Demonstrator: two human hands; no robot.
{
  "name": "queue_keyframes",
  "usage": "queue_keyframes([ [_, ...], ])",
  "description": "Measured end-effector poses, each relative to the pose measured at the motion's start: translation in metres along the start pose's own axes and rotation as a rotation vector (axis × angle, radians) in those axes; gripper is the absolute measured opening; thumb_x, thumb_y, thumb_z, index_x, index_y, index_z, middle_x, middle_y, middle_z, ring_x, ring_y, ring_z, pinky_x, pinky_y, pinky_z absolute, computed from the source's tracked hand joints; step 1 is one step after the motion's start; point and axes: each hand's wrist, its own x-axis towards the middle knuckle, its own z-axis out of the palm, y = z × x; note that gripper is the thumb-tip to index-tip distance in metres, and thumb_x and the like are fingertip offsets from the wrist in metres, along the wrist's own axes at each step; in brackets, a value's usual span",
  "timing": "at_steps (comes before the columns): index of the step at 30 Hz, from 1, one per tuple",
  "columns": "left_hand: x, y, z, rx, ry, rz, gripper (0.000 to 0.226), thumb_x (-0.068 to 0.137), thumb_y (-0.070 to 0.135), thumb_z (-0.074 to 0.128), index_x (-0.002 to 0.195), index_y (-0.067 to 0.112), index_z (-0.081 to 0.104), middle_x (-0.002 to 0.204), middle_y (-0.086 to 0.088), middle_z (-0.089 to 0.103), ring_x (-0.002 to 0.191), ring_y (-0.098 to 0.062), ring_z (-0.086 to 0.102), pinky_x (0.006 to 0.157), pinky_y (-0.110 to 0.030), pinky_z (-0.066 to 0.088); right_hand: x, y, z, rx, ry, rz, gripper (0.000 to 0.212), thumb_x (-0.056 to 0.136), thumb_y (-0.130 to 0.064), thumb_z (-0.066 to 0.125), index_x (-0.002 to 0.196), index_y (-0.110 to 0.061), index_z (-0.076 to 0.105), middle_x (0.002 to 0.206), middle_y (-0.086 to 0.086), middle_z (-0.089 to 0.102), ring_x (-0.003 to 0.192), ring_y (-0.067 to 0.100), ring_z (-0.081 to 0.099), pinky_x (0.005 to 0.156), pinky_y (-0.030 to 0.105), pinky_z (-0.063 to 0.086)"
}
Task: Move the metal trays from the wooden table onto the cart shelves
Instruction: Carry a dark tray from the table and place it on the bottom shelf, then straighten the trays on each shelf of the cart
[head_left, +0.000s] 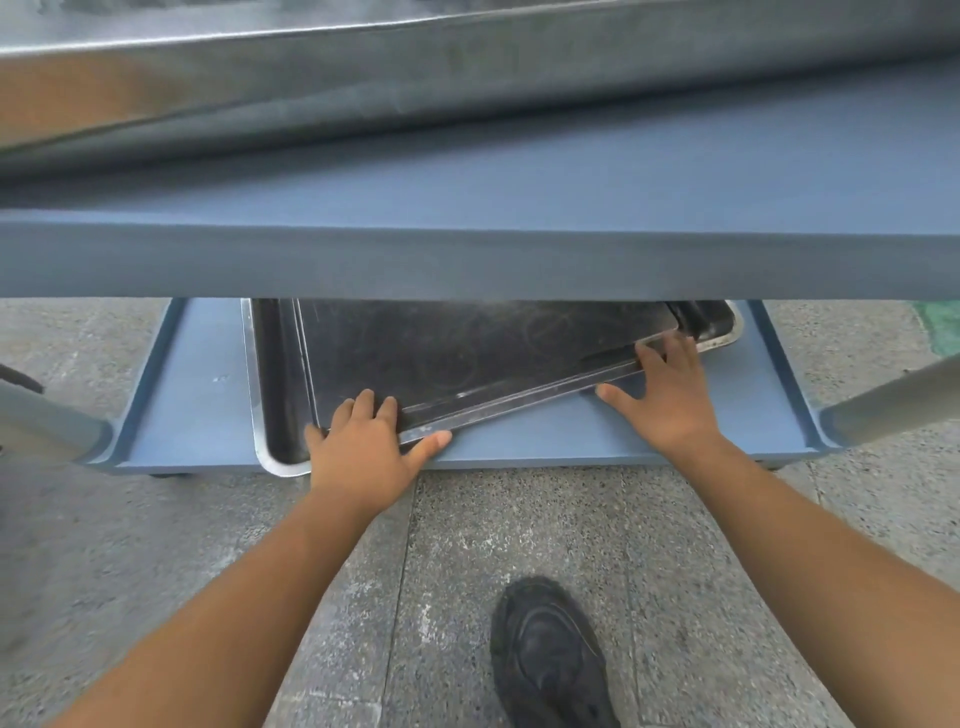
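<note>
Tray (467, 358), held by left hand (358, 452) and right hand (670, 400), sits askew in bottom tray (278, 374).

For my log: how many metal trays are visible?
3. Top tray on the upper shelf; lower tray on the bottom shelf; skewed tray atop it, held by left hand and right hand. Others may be hidden.
</note>
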Motion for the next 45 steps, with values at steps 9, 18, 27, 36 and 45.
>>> queue_keyframes([
  [9, -0.081, 0.01, -0.057, -0.192, -0.096, 0.026, 0.057, 0.091, 0.047, 0.056, 0.139, 0.017, 0.044, 0.142, -0.01, 0.041, 0.132, -0.032, 0.039, 0.107, -0.057, 0.036, -0.098, -0.059, -0.051, 0.221, -0.247, -0.003, 0.051, 0.092, -0.035, 0.062, 0.136, -0.013, 0.049, 0.133, 0.011, 0.054, 0.118, 0.031, 0.055, 0.099, 0.039, 0.045],
  [18, -0.171, -0.002, -0.174, -0.299, -0.152, 0.089, 0.038, 0.094, 0.033, 0.056, 0.125, 0.012, 0.06, 0.113, -0.01, 0.069, 0.105, -0.03, 0.063, 0.089, -0.038, 0.051, -0.198, -0.106, -0.168, 0.256, -0.397, -0.03, 0.028, 0.094, -0.031, 0.06, 0.114, -0.011, 0.064, 0.107, 0.006, 0.068, 0.098, 0.023, 0.063, 0.086, 0.033, 0.049],
  [27, -0.259, -0.01, -0.368, -0.256, -0.051, 0.139, 0.018, 0.092, 0.031, 0.053, 0.099, 0.018, 0.063, 0.098, -0.003, 0.063, 0.091, -0.027, 0.061, 0.073, -0.034, 0.048, -0.272, -0.178, -0.355, 0.255, -0.371, -0.11, 0.025, 0.09, -0.033, 0.06, 0.104, -0.013, 0.066, 0.102, 0.006, 0.071, 0.098, 0.026, 0.064, 0.083, 0.036, 0.053],
  [36, -0.353, 0.03, -0.585, -0.186, 0.106, 0.273, 0.024, 0.095, 0.04, 0.048, 0.1, 0.018, 0.059, 0.098, -0.002, 0.067, 0.094, -0.028, 0.062, 0.078, -0.039, 0.052, -0.335, -0.236, -0.586, 0.248, -0.237, -0.259, 0.023, 0.088, -0.038, 0.061, 0.103, -0.02, 0.068, 0.1, 0.0, 0.07, 0.095, 0.019, 0.063, 0.084, 0.033, 0.051],
  [45, -0.396, 0.067, -0.73, -0.142, 0.395, 0.363, 0.026, 0.095, 0.041, 0.046, 0.105, 0.02, 0.057, 0.101, 0.0, 0.065, 0.095, -0.028, 0.061, 0.076, -0.037, 0.049, -0.366, -0.247, -0.739, 0.288, 0.052, -0.352, 0.033, 0.089, -0.046, 0.056, 0.113, -0.025, 0.064, 0.097, -0.012, 0.067, 0.092, 0.013, 0.061, 0.083, 0.033, 0.05],
])
